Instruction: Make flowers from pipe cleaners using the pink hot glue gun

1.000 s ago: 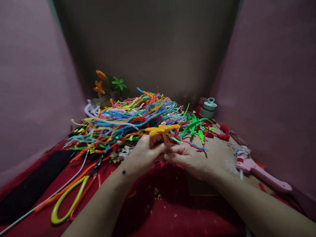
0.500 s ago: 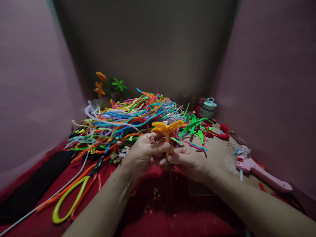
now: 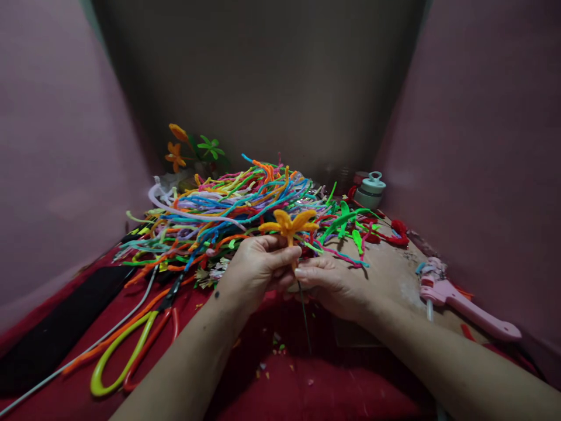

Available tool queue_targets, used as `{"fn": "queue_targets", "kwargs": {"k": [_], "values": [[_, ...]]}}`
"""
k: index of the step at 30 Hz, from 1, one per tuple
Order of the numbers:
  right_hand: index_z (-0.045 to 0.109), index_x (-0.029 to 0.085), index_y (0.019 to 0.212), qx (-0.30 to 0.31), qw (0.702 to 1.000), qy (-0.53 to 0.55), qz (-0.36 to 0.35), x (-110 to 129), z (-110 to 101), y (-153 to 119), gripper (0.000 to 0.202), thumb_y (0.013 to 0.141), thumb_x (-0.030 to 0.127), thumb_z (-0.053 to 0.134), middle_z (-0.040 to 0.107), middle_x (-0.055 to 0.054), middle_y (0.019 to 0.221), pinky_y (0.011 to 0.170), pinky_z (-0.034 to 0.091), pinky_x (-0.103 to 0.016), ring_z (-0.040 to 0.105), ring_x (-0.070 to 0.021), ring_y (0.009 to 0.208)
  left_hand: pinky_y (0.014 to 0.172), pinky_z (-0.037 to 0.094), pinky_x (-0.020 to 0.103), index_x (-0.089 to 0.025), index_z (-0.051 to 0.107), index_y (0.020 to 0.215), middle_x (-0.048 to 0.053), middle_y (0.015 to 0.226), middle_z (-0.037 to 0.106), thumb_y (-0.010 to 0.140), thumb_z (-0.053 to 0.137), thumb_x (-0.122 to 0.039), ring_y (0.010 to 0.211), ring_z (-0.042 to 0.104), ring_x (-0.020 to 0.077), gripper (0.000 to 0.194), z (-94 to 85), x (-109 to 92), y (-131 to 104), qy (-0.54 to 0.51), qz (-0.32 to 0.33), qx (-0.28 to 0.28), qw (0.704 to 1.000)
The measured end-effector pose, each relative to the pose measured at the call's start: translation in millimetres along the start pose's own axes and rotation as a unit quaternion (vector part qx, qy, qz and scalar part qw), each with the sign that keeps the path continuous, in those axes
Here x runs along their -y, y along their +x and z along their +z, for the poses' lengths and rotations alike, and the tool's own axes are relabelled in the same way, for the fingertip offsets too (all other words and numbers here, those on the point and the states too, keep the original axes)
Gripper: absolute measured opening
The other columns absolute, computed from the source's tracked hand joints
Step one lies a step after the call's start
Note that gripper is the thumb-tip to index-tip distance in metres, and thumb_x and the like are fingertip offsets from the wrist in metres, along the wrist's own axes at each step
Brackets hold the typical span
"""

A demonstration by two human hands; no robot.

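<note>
A yellow-orange pipe-cleaner flower [image 3: 290, 223] stands nearly upright between my hands, its petals spread at the top. My left hand [image 3: 258, 263] pinches the wrapped neck just under the petals with thumb and fingers. Lower down, my right hand [image 3: 326, 280] closes its thumb and fingertips on the bottom of the same neck. A thin dark wire stem [image 3: 304, 318] runs down from the fingers over the red cloth. Parts of the fingers behind the flower are hidden.
Behind the hands lies a heap of coloured pipe cleaners [image 3: 228, 202]. Scissors [image 3: 127, 351] with yellow and red handles rest at left. A pink glue gun [image 3: 468, 307] lies at right, green leaf pieces [image 3: 344, 219] and a pale green jar [image 3: 370, 190] farther back. Finished flowers [image 3: 175, 155] stand at back left.
The flower has turned and tipped toward me, so more petals show, and it has shifted slightly left. The wire's lower end now slants to the right. Both hands still hold on.
</note>
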State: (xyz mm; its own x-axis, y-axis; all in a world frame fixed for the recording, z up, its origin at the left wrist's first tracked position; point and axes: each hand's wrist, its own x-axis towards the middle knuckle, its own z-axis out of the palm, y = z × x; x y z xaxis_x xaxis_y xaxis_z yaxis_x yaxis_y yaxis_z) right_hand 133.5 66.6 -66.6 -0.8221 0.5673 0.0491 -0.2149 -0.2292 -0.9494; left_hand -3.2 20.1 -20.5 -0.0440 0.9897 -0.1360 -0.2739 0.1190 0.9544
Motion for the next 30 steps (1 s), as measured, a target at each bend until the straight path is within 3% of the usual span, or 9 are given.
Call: {"fn": "queue_targets", "kwargs": {"k": [4, 8, 12, 15, 19, 24, 30], "values": [[0.073, 0.011, 0.083, 0.034, 0.998, 0.048, 0.026, 2.4, 0.5, -2.0, 0.026, 0.074, 0.032, 0.061, 0.065, -0.005, 0.069, 0.055, 0.035, -0.024, 0.054, -0.0123, 0.062, 0.033, 0.024, 0.015, -0.012, 0.062, 0.067, -0.008, 0.039, 0.038, 0.065, 0.072, -0.024, 0.031, 0.034, 0.002, 0.016, -4.7, 1.7, 0.7, -0.036, -0.004, 0.039, 0.999], [0.073, 0.013, 0.083, 0.062, 0.996, 0.061, 0.031, 4.5, 2.9, -3.7, 0.026, 0.073, 0.035, 0.063, 0.068, -0.007, 0.075, 0.057, 0.037, -0.024, 0.057, -0.0126, 0.063, 0.03, 0.024, 0.014, -0.011, 0.066, 0.081, -0.006, 0.043, 0.043, 0.069, 0.068, -0.022, 0.03, 0.032, 0.0019, 0.017, -8.4, 4.4, 0.7, -0.072, -0.015, 0.105, 0.992], [0.073, 0.013, 0.078, 0.061, 0.995, 0.079, 0.03, 1.9, 2.2, -2.9, 0.026, 0.07, 0.037, 0.066, 0.068, -0.008, 0.086, 0.061, 0.04, -0.024, 0.06, -0.0134, 0.07, 0.03, 0.03, 0.015, -0.012, 0.064, 0.086, -0.007, 0.043, 0.041, 0.073, 0.064, -0.023, 0.03, 0.032, 0.0029, 0.017, -7.0, 5.3, -1.0, -0.093, 0.011, 0.149, 0.984], [0.073, 0.011, 0.08, 0.049, 0.996, 0.075, 0.021, -2.2, -0.4, -2.5, 0.026, 0.072, 0.034, 0.065, 0.069, -0.008, 0.08, 0.064, 0.04, -0.026, 0.061, -0.015, 0.071, 0.032, 0.035, 0.017, -0.014, 0.062, 0.082, -0.008, 0.042, 0.038, 0.075, 0.062, -0.024, 0.03, 0.035, 0.0045, 0.012, -3.9, 5.4, -1.6, -0.089, 0.024, 0.133, 0.987], [0.073, 0.01, 0.083, 0.044, 0.997, 0.057, 0.009, -3.6, 0.0, -2.2, 0.028, 0.076, 0.034, 0.062, 0.068, -0.007, 0.071, 0.058, 0.038, -0.024, 0.058, -0.0127, 0.064, 0.028, 0.029, 0.014, -0.015, 0.054, 0.065, -0.01, 0.039, 0.035, 0.074, 0.063, -0.019, 0.027, 0.033, 0.0031, 0.013, -2.9, 6.5, 1.3, -0.062, 0.022, 0.091, 0.994], [0.072, 0.008, 0.085, 0.085, 0.993, 0.076, -0.006, -1.5, 1.7, -0.5, 0.042, 0.078, 0.045, 0.054, 0.067, -0.01, 0.073, 0.048, 0.033, -0.022, 0.057, -0.0132, 0.06, 0.03, 0.032, 0.013, -0.015, 0.048, 0.058, -0.01, 0.035, 0.033, 0.079, 0.059, -0.022, 0.025, 0.031, 0.002, 0.024, -5.9, 6.6, 4.2, -0.05, -0.006, 0.116, 0.992], [0.072, 0.009, 0.086, 0.085, 0.994, 0.073, 0.007, 2.3, 1.6, -0.8, 0.033, 0.076, 0.033, 0.053, 0.067, -0.01, 0.074, 0.048, 0.036, -0.022, 0.057, -0.0139, 0.061, 0.028, 0.035, 0.017, -0.015, 0.05, 0.061, -0.01, 0.035, 0.033, 0.077, 0.06, -0.023, 0.025, 0.03, 0.0036, 0.021, -6.4, 4.8, 1.7, -0.058, -0.024, 0.109, 0.992]]}}
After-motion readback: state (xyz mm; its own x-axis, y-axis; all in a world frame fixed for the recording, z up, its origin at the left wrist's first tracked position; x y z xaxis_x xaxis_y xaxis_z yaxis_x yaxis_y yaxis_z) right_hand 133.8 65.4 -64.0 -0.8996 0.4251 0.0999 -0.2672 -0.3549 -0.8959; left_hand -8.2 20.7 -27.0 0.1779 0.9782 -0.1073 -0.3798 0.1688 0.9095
